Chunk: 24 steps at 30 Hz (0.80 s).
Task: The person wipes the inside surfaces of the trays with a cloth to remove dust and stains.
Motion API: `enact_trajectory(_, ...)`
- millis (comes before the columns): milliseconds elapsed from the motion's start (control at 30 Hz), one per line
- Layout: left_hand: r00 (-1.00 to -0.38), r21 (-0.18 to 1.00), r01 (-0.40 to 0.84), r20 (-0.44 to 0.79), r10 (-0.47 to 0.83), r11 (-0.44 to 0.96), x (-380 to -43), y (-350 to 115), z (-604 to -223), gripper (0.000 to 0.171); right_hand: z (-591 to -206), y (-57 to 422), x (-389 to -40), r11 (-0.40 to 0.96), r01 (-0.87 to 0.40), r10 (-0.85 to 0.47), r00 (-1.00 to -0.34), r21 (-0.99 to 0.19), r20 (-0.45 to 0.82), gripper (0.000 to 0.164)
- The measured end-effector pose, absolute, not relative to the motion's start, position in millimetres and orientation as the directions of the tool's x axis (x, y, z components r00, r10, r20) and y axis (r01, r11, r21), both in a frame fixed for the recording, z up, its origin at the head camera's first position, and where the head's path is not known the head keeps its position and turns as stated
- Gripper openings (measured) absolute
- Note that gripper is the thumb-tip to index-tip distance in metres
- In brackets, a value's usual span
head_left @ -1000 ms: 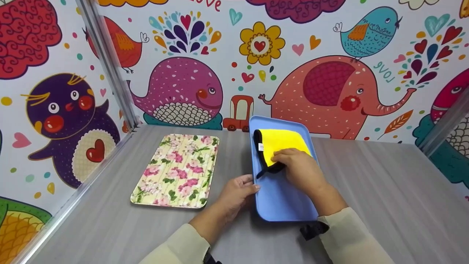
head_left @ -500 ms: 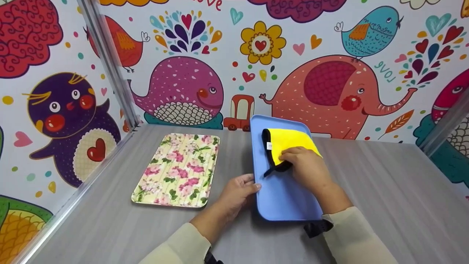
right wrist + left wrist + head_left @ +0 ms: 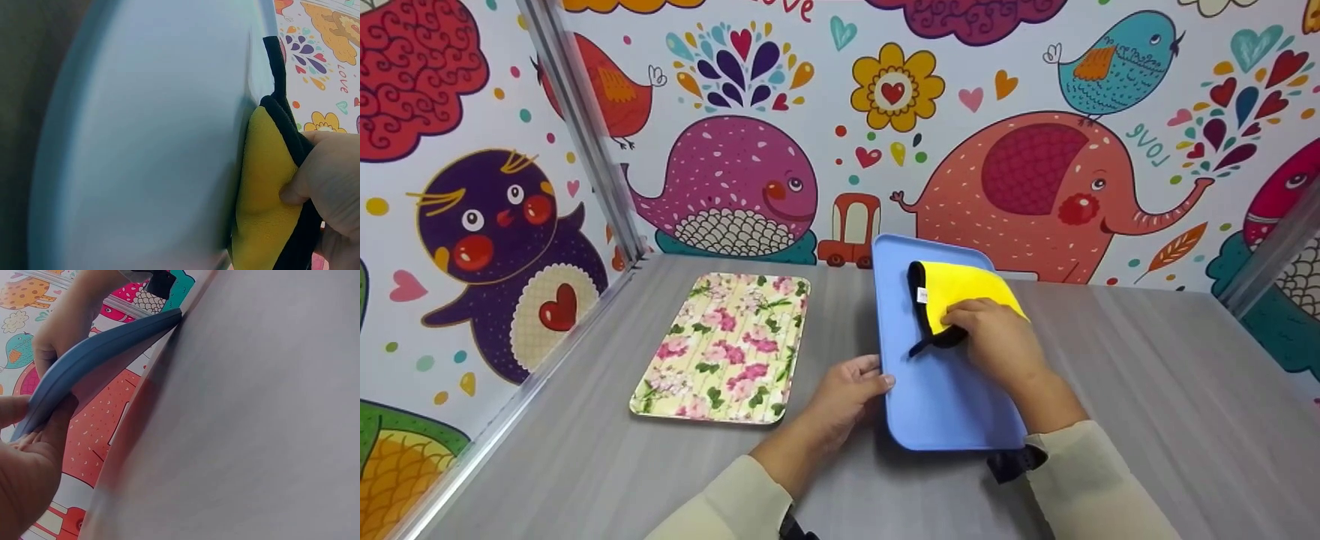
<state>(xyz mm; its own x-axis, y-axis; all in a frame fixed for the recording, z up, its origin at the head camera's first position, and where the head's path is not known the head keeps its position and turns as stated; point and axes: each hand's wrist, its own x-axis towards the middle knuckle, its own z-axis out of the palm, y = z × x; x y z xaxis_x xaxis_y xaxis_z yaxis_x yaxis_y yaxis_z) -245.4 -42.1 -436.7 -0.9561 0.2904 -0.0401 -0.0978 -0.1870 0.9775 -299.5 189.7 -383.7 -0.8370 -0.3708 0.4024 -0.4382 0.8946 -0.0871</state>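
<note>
A blue tray (image 3: 937,405) is tilted up off the grey table, its left edge raised. My left hand (image 3: 847,397) grips that left edge, thumb on the inner face and fingers behind it, as the left wrist view shows with the tray's rim (image 3: 101,346). My right hand (image 3: 997,337) holds a folded yellow cloth (image 3: 967,289) with black trim and a small white tag against the tray's inside. In the right wrist view the thumb presses into the cloth (image 3: 264,191), which lies along the tray's surface (image 3: 152,140).
Left of the tray, a flat floral tray (image 3: 724,349) lies on the grey table (image 3: 1155,390). Behind stands a wall (image 3: 840,82) printed with cartoon animals, and a metal corner post (image 3: 581,127) rises at the left.
My right hand has slid the yellow cloth to the right across the tray. The left hand keeps its grip on the edge, and the tray has barely shifted.
</note>
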Motion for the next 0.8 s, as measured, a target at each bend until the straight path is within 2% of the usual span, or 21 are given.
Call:
enact_trajectory(400,-0.960,0.983,-0.099,-0.053,0.276,-0.156,-243.3,-43.4,-434.5,0.053,-385.4,197.1,-302.6,0.895,-0.426,-0.349,-0.851,-0.129,0.393,0.034)
enact_trajectory(633,-0.957,0.984,-0.065,-0.015,0.288,-0.163,-244.9,-42.8,-437.9,0.053,-387.4,201.0,-303.6,0.889,-0.437,-0.348,-0.837,-0.134,0.422,0.032)
enact_trajectory(800,-0.958,0.985,-0.066,-0.019,0.285,-0.158,-245.2,-42.8,-438.1,0.050,-388.9,203.1,-304.9,0.902,-0.397,-0.307,-0.865,-0.168,0.398,0.033)
